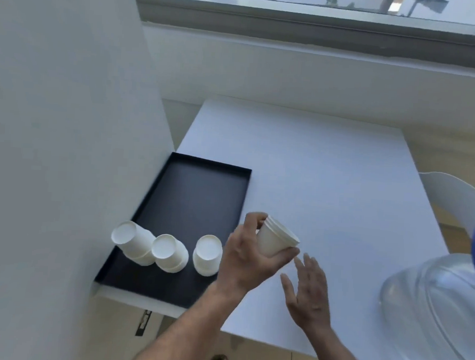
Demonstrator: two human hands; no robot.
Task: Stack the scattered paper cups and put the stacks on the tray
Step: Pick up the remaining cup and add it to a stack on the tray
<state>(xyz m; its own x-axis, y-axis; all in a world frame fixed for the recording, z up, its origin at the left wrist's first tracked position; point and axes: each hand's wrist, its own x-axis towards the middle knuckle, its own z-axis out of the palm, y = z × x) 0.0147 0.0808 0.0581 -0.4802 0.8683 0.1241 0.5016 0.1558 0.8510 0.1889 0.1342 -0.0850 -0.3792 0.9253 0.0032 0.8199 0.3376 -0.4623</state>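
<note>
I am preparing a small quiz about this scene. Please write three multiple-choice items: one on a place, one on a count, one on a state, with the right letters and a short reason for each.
1. Where do the stacks already put away stand?
A. at the near end of the tray
B. at the far end of the tray
C. on the table beside the tray

2. How many stacks stand on the tray?
A. one
B. three
C. five

3. What is the left hand doing?
A. resting flat on the table
B. holding a tilted stack of cups
C. gripping the tray rim

Answers:
1 A: all of them stand at the near end, and the far part is bare.
2 B: three upside-down stacks stand in a row.
3 B: its fingers curl round the tilted cups above the table, while the right hand is open beside them.
</note>
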